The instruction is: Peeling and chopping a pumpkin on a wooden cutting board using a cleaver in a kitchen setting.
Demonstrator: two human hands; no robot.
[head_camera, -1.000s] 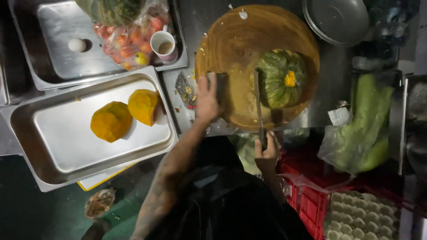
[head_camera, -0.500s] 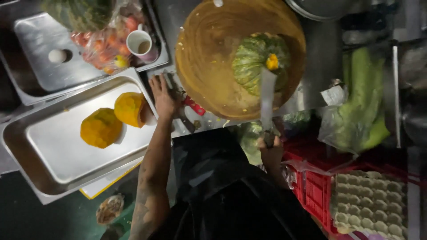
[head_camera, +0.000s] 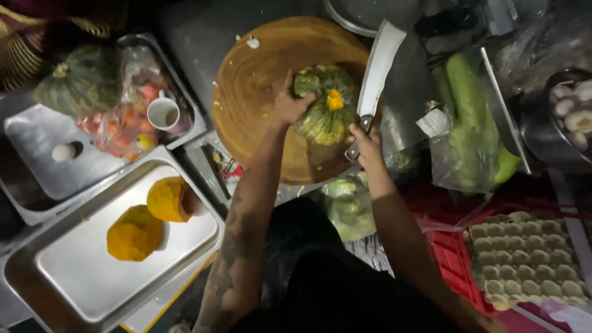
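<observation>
A green pumpkin piece (head_camera: 325, 105) with a yellow core lies on the round wooden chopping board (head_camera: 259, 68). My left hand (head_camera: 288, 106) rests on its left side, fingers spread over the rind. My right hand (head_camera: 365, 143) grips the handle of a broad cleaver (head_camera: 381, 66), whose blade stands raised just right of the pumpkin, over the board's right edge.
A steel tray (head_camera: 80, 277) at lower left holds two peeled orange pumpkin chunks (head_camera: 134, 232). Behind it sit a whole green pumpkin (head_camera: 80, 79), a white cup (head_camera: 163, 113), a bag of vegetables and an egg (head_camera: 63, 152). Green gourds (head_camera: 468, 105) and an egg carton (head_camera: 527, 259) lie right.
My left hand moved from the board's left edge onto the pumpkin. The cleaver came off the pumpkin and now stands raised at its right. The view shifted closer.
</observation>
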